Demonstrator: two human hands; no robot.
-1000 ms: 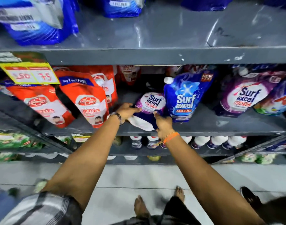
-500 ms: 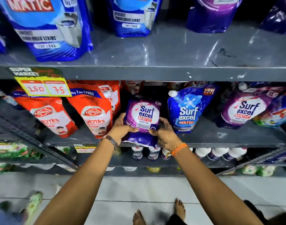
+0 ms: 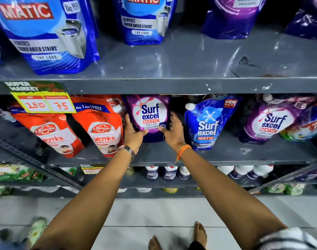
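A purple Surf excel Matic pouch (image 3: 150,114) stands upright on the middle grey shelf (image 3: 226,152), between the red Lifebuoy pouches and a blue Surf excel pouch (image 3: 206,123). My left hand (image 3: 133,132) holds its lower left edge with the thumb across the front. My right hand (image 3: 173,131) holds the lower right edge, fingers reaching round the pouch's side. Both arms stretch forward from below.
Two red Lifebuoy pouches (image 3: 102,127) lean at the left under a yellow price tag (image 3: 44,104). Another purple Surf pouch (image 3: 269,121) stands at right. Large blue pouches (image 3: 49,33) fill the upper shelf. White-capped bottles (image 3: 169,173) line the lower shelf. Bare feet stand on the tiled floor.
The purple pouch went from lying tipped to upright, then deeper onto the shelf. Both hands moved forward with it, and the view tilted upward.
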